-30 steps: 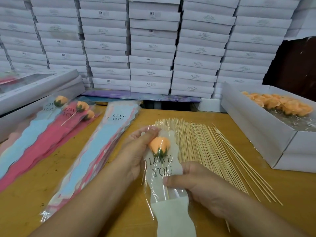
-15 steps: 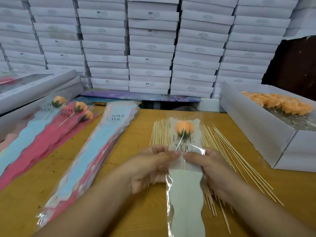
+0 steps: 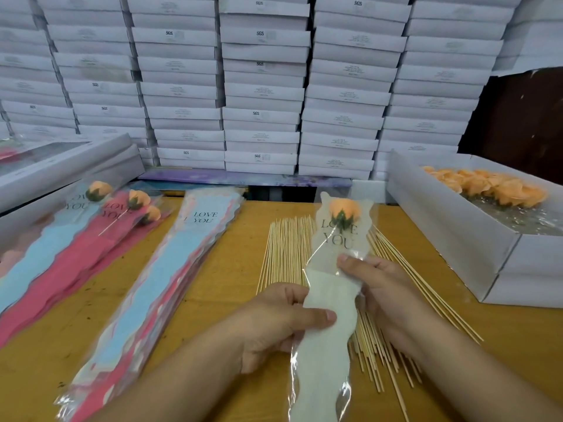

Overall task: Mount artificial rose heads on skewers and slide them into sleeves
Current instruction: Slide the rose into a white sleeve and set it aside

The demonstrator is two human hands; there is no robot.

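Observation:
A clear "LOVE YOU" sleeve (image 3: 329,303) with a white paper lining is held lengthwise above the table. An orange rose head (image 3: 343,208) on a skewer sits inside its top end. My left hand (image 3: 277,321) grips the sleeve's left edge, thumb on the white lining. My right hand (image 3: 380,287) pinches the right side just below the print. Under them lies a spread of bare wooden skewers (image 3: 286,251).
A stack of unfilled blue and pink sleeves (image 3: 170,275) lies left of centre. Finished sleeved roses (image 3: 100,208) lie at far left. An open white box of orange rose heads (image 3: 493,190) stands at right. Stacked white boxes (image 3: 262,86) form the back wall.
The sleeve with the rose rose from a tilt to lie straight away from me. My left hand slid down to the white lining; my right hand stays near the print.

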